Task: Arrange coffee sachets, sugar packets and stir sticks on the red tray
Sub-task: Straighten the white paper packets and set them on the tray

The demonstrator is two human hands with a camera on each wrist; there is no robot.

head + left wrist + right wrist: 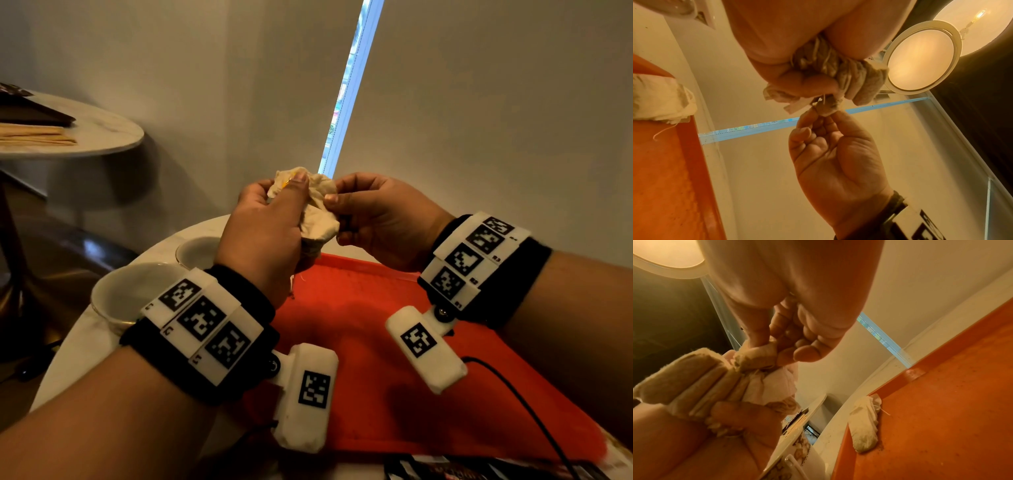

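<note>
Coffee sachets (317, 212), a soft cream bunch, sit clenched in the left hand (263, 236) above the red tray (359, 329); the right hand (380, 219) pinches one corner, seemingly separating it. Next: lay it beside the lone sachet (865, 423) already down.

Head view: faces forward and down, over both wrists.
Wrist views: aimed upward, very near the fingers.
Shared: flat red plastic tray (359, 308).

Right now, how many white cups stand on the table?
2. One cup stands left of the red tray, by the left wrist; the other cup stands just behind it. More may be hidden.
</note>
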